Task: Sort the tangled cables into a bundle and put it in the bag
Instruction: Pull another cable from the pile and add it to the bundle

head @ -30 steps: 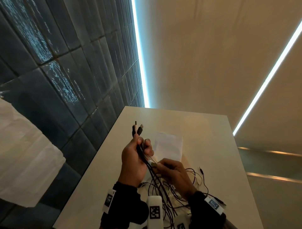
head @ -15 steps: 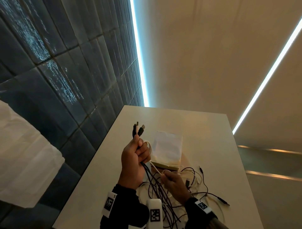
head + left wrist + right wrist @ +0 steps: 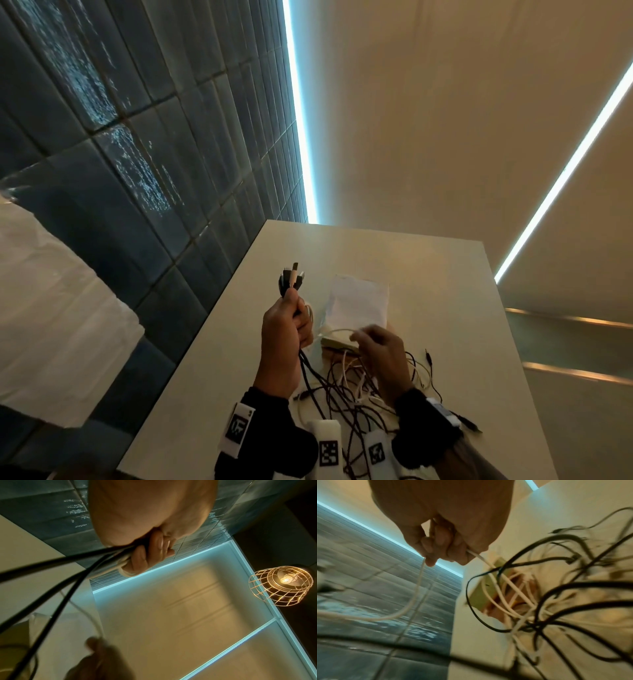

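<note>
My left hand [image 3: 286,330] is raised above the table and grips a bundle of black and white cables, whose plug ends [image 3: 291,279] stick up above the fist. The left wrist view shows the fingers [image 3: 145,555] curled round these cords. To its right, my right hand [image 3: 378,353] pinches a single white cable [image 3: 418,593] that loops across to the left hand. A tangle of black and white cables [image 3: 346,387] lies on the table under both hands. Just beyond the hands lies a small pale bag [image 3: 358,303], its open mouth [image 3: 501,591] facing the tangle.
The pale table [image 3: 428,274] runs along a dark tiled wall [image 3: 137,171] on the left. A loose black plug [image 3: 428,356] lies to the right of the tangle. A wire-caged lamp [image 3: 281,585] hangs overhead in the left wrist view.
My right hand dropped toward the tangle, then rose again, pulling the white cable up and to the right. The left hand has kept its grip on the bundle.
</note>
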